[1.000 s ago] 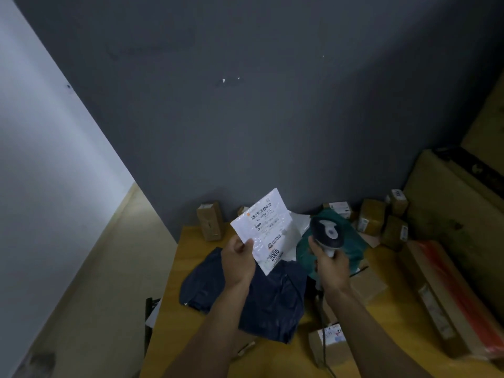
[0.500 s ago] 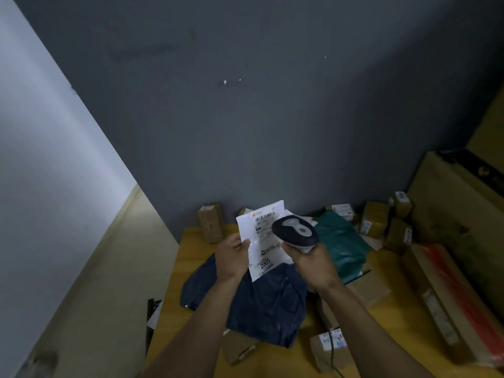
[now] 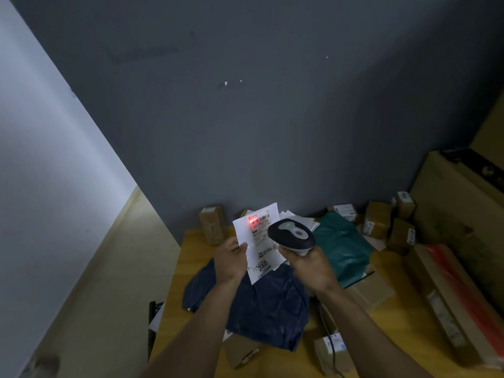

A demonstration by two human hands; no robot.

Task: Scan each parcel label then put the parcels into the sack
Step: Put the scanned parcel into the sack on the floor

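Observation:
My left hand [image 3: 230,260] pinches a flat white parcel [image 3: 259,249] by its left edge, holding it upright above the table with its printed label facing me. My right hand [image 3: 309,264] grips a dark handheld scanner [image 3: 291,235] just right of the parcel, its head turned toward the label. A red scan light glows on the barcode near the label's top. A dark blue sack [image 3: 261,304] lies crumpled on the wooden table [image 3: 392,331] beneath both hands.
A green mailer bag [image 3: 342,246] lies to the right. Several small cardboard boxes [image 3: 377,223] stand along the wall, one more [image 3: 212,225] at the back left. A long box [image 3: 452,304] and a large carton [image 3: 461,214] fill the right side. The scanner cable [image 3: 333,353] trails over a near box.
My right hand swung the scanner left and up, in front of the parcel. A red scan light now shines on the barcode. My left hand tilted the parcel more upright.

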